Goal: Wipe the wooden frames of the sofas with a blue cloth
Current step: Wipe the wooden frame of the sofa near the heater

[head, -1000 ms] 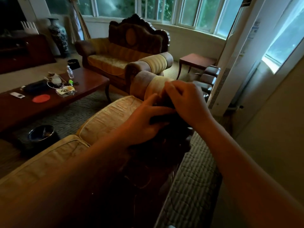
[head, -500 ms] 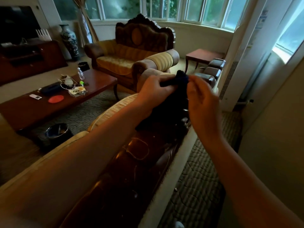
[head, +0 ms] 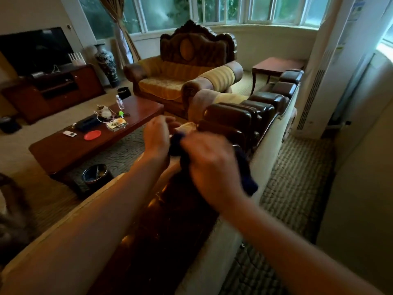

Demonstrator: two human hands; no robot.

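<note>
Head view, nearest first: your two bare forearms reach forward over the sofa back. Your right hand (head: 212,167) is raised above the wooden frame (head: 170,220), fingers curled round the blue cloth (head: 244,173), which bunches under the palm and hangs down on the hand's right side. Your left hand (head: 157,139) sits just beside the right, thumb and fingers pinching the cloth's left end; motion blur hides the exact finger positions. The cloth is held in the air between both hands, above the dark glossy frame, and you cannot tell whether its lower edge touches the wood. Beyond the hands, the frame continues as a row of rounded carved sections (head: 244,116) toward the far end of the sofa. To your left, a bin (head: 94,173) stands on the carpet near the coffee table (head: 63,150), which carries a red disc (head: 92,135), a bottle (head: 120,102) and small clutter. Farther off, an armchair (head: 182,77) with a carved crest faces the table, with a side table (head: 276,66) to its right. A vase (head: 105,60) and a TV (head: 35,50) stand at the far left, under the windows.
</note>
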